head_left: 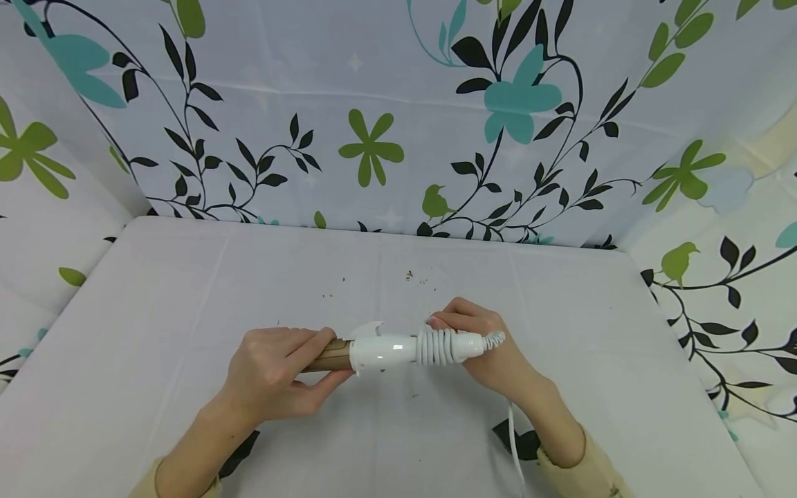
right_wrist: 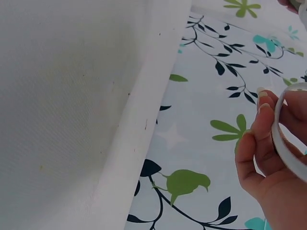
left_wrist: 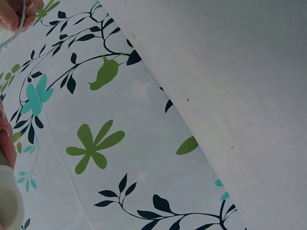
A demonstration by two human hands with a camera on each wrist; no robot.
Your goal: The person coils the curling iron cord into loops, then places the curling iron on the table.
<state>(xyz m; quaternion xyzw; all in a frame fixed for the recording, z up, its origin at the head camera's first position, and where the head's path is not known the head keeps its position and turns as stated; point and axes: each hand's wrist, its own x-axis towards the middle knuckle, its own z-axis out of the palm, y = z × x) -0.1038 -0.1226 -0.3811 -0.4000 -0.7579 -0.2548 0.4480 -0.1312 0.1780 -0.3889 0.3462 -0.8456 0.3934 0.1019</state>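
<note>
A hair-styling iron (head_left: 382, 351) with a white handle and a brown barrel lies level in front of me in the head view. My left hand (head_left: 274, 373) grips the barrel between thumb and fingers. White cord (head_left: 438, 347) is wound in several turns around the handle's right part. Beside these turns, my right hand (head_left: 498, 366) holds the loose run of cord, its fingertips behind the handle. The right wrist view shows that cord (right_wrist: 278, 136) passing across the curled fingers. Only part of the white handle (left_wrist: 10, 199) shows at the left wrist view's edge.
A white-covered table (head_left: 187, 297) spreads beneath both hands, with small brown crumbs (head_left: 409, 275) near its middle. Behind it hangs a leaf-and-flower-patterned curtain (head_left: 373, 69), which also encloses both sides. The cord's tail (head_left: 515, 443) runs down toward the front edge by the right forearm.
</note>
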